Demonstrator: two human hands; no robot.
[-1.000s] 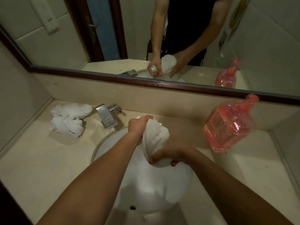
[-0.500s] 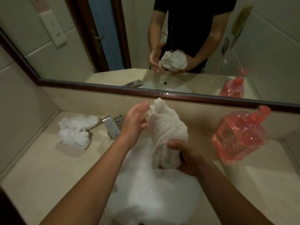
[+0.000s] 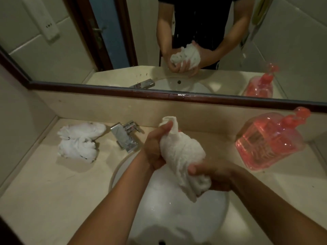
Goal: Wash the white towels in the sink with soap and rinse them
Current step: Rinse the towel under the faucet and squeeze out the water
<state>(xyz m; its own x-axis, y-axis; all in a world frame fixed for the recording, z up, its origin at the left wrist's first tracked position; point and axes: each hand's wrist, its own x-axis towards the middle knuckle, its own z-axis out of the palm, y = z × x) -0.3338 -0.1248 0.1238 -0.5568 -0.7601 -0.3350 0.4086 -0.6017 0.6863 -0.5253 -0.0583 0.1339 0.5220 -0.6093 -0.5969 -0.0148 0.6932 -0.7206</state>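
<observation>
A bunched white towel (image 3: 182,152) hangs over the white sink basin (image 3: 159,209), held between both hands. My left hand (image 3: 155,147) grips its upper end, with the thumb pressed against the twisted top. My right hand (image 3: 212,175) grips the lower end from underneath, fingers curled round the cloth. A second crumpled white towel (image 3: 79,142) lies on the counter left of the chrome faucet (image 3: 125,137). A pink transparent soap pump bottle (image 3: 270,140) stands on the counter at the right.
The beige counter (image 3: 44,191) surrounds the basin and ends at walls on the left and right. A dark-framed mirror (image 3: 159,93) runs along the back and reflects a person's arms with the towel. The drain hole (image 3: 161,242) shows at the bottom edge.
My left hand went from lying flat against the towel to gripping its top. The towel is now squeezed tighter and sits lower, nearer the basin.
</observation>
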